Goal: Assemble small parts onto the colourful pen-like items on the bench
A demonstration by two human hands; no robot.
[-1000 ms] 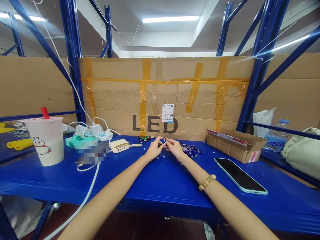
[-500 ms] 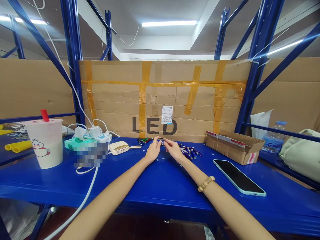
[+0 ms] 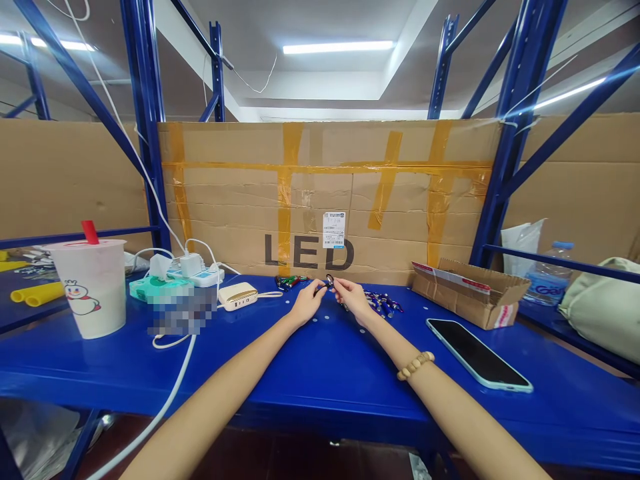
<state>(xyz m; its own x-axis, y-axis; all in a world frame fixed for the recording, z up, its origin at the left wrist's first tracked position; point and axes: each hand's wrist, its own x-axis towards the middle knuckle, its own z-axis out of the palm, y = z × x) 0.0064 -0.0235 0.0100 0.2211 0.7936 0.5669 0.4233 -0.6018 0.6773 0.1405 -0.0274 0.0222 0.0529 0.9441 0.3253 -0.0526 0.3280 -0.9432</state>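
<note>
Above the middle of the blue shelf, my left hand (image 3: 307, 305) and my right hand (image 3: 352, 297) are close together, both with pinched fingers. Between their fingertips is a small dark piece with a shiny ring-like loop (image 3: 329, 281); its exact kind is too small to make out. Just right of my right hand lies a pile of small blue and silver pieces (image 3: 384, 303), partly hidden by that hand. Behind my left hand is a smaller group of red and green pieces (image 3: 290, 282).
A lidded cup (image 3: 93, 287), a power strip (image 3: 200, 274) with cables and a cream power bank (image 3: 238, 296) are on the left. A phone (image 3: 479, 353) and an open cardboard box (image 3: 465, 290) are on the right. Taped cardboard (image 3: 225, 200) stands behind.
My hands have moved slightly apart, the right one a little to the right. The shiny loop now shows more clearly between the fingertips.
</note>
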